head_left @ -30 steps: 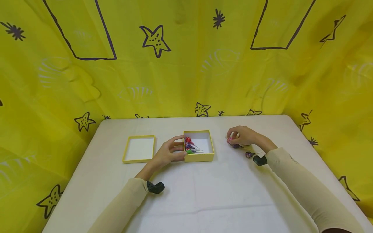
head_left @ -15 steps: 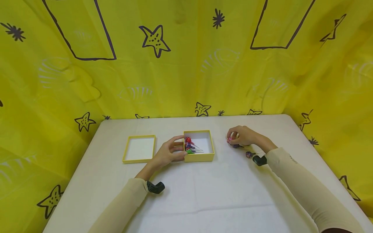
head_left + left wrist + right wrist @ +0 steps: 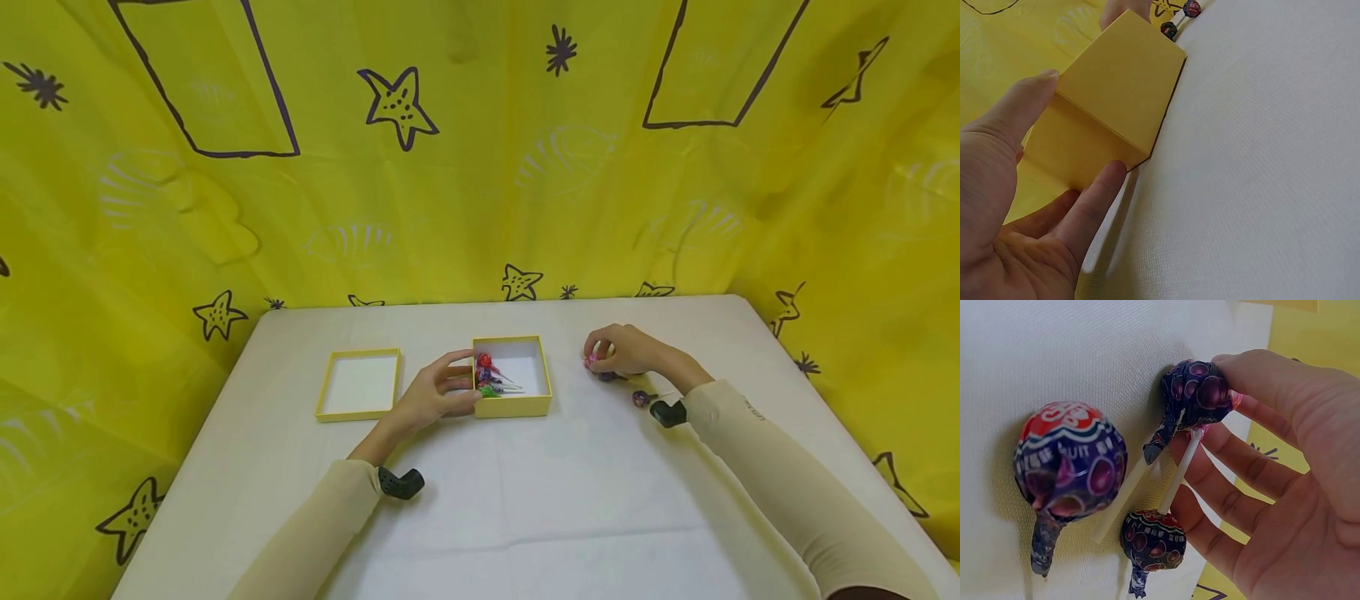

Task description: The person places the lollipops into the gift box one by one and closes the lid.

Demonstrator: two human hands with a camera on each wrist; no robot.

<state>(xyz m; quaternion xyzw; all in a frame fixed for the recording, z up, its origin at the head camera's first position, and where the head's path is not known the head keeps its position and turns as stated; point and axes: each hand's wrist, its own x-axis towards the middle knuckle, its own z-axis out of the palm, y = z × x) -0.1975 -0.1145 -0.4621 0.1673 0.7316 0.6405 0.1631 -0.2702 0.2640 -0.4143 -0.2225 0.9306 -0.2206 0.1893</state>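
Head view fwd/down over table (image 3: 495, 492), wrist views v. close, box (image 3: 512, 406) in head & L wrist.

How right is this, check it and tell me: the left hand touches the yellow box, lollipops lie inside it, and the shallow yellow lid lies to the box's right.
One thing is wrong: the shallow yellow lid lies to the left of the yellow box, as the head view shows. The left hand does touch the box, and lollipops lie inside.
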